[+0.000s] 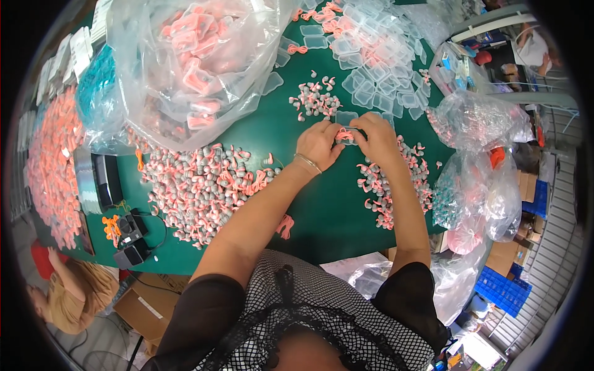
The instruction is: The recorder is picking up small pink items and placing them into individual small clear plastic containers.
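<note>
Between both hands is a small clear plastic box (345, 137) with a coiled pink cord inside. My left hand (318, 147) grips its left side, with a thin bracelet at the wrist. On the other side, my right hand (377, 140) closes its fingers on the box's right edge. Just beyond the box lies a clear lid-like piece (346, 117). A small heap of pink-and-grey earbud pieces (314, 101) sits past my left hand. More such pieces (387, 191) lie under and beside my right forearm, and a large pile (195, 191) spreads left of my left forearm.
The green table (303, 210) also bears a big clear bag (241, 105) of pink-filled boxes. Loose clear boxes (383, 80) are heaped at the far right. Stuffed plastic bags (476, 185) crowd the right edge. A small black device (131, 229) stands left; another person (80, 294) is at lower left.
</note>
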Demonstrator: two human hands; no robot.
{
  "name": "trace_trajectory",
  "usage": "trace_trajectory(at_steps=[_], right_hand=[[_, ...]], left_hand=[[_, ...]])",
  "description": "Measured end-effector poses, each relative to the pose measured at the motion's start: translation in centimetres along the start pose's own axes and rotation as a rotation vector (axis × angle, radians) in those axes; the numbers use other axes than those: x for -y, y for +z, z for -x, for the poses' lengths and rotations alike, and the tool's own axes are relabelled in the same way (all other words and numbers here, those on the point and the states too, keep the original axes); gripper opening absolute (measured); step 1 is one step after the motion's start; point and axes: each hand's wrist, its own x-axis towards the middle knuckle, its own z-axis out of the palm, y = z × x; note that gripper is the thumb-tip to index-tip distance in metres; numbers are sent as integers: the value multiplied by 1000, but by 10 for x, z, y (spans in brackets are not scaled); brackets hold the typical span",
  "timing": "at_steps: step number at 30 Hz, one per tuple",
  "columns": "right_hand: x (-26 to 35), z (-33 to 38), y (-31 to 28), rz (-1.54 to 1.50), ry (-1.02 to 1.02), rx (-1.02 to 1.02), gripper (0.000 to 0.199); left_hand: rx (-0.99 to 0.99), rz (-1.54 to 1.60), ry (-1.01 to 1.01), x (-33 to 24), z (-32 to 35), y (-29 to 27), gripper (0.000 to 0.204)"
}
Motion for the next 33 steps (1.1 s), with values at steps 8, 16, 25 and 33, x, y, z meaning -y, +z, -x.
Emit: trace_trajectory(at_steps=[8,16,25,33], right_hand=[[6,-1,7,139,-145,47,12],[8,-4,2,234,-153,129,12],[-16,-16,9,239,-43,-14,21],[-17,4,6,-90,-68,-62,26]], left_hand=[[-23,2,35,2,1,4,37],[-11,12,38,3,0,3,36],[6,-4,25,1,2,2,38],[-2,79,-59,-3,0,0,52]])
